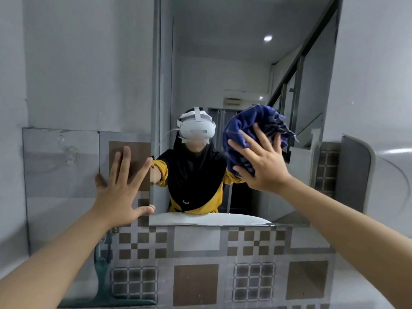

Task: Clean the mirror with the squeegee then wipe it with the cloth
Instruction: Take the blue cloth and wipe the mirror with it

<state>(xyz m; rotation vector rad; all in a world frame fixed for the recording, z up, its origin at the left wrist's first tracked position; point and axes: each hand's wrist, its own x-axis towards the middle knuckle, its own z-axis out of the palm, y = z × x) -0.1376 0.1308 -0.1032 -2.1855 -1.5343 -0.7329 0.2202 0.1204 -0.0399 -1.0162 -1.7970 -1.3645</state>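
Observation:
A tall frameless mirror [245, 63] hangs on the grey wall and reflects a person in a black and yellow top. My right hand [260, 161] presses a crumpled blue cloth [247, 126] flat against the glass at mid height, right of centre, fingers spread over it. My left hand [121, 186] rests open on the tiled wall beside the mirror's left edge, its thumb by the lower left corner. A dark green squeegee [103, 279] stands below my left forearm, blade down along the bottom; neither hand touches it.
Patterned brown and grey tiles [196, 282] cover the wall under the mirror. Clear suction hooks [69, 152] stick to the wall at left. A rounded white panel [356, 175] juts out to the right of the mirror.

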